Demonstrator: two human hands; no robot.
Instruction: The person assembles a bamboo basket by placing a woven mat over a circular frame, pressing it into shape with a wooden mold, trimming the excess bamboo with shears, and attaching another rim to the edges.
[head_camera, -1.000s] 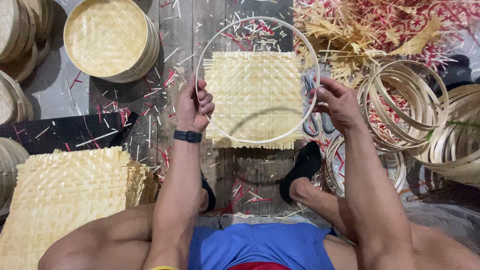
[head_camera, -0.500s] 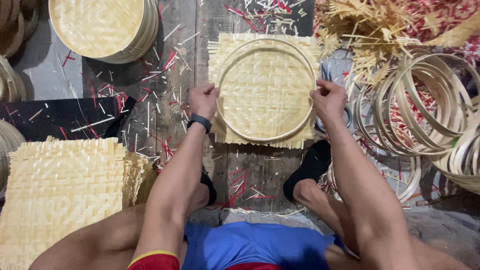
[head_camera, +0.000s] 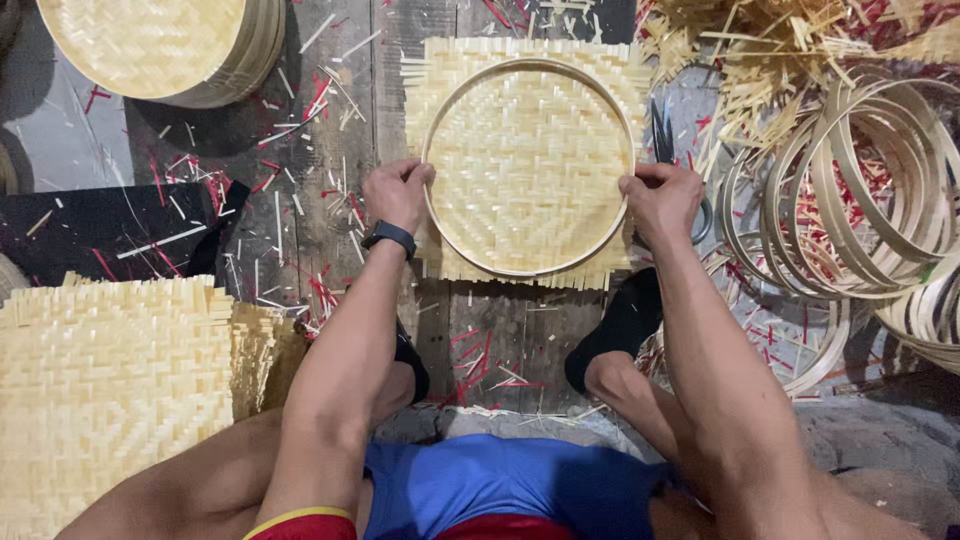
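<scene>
We press a bamboo hoop (head_camera: 527, 166) flat onto a square woven mat (head_camera: 527, 160) on the plank floor (head_camera: 330, 230). Our left hand (head_camera: 397, 193) and right hand (head_camera: 659, 200) both clench its rim at opposite sides, fingertips curled under and hidden. Scissors (head_camera: 668, 150) lie half covered behind our right hand; stacked mats (head_camera: 110, 390) are cut off at the left.

Bamboo hoop (head_camera: 528, 270) lies flat on square woven mat (head_camera: 520, 160), centre-top of frame. Left hand (head_camera: 396, 192) grips hoop's left edge, right hand (head_camera: 658, 200) its right edge. Finished round trays (head_camera: 160, 45) upper left; mat stack (head_camera: 110, 390) lower left; loose hoops (head_camera: 860, 190) right.
</scene>
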